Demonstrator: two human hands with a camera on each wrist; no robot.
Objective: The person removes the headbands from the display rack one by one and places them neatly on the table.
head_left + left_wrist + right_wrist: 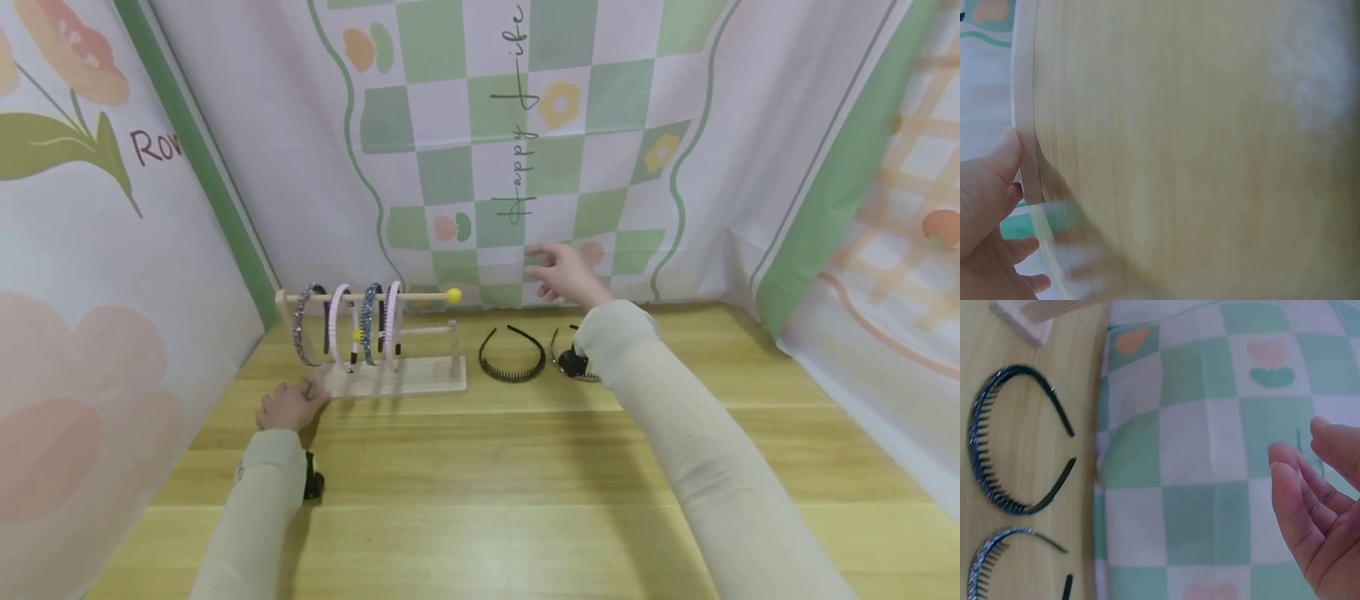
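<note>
My left hand (291, 406) grips the left end of a pale wooden headband rack's base (405, 377), with the thumb along its edge in the left wrist view. On the rack's upper rod (423, 297) hang several headbands: a brownish glittery one (298, 325), two pink ones (335, 321) and a blue glittery one (367, 321). My right hand (562, 272) is raised in front of the curtain, holding nothing, fingers loosely bent. Below it on the table lie a dark toothed headband (512, 375) and another toothed headband (982, 565), partly hidden behind the right wrist in the head view.
The wooden table (480, 483) meets a green-and-white checked curtain (498, 150) at the back. Printed cloth walls stand on the left (112, 333) and right (885, 275). A yellow ball (453, 295) caps the upper rod's right end.
</note>
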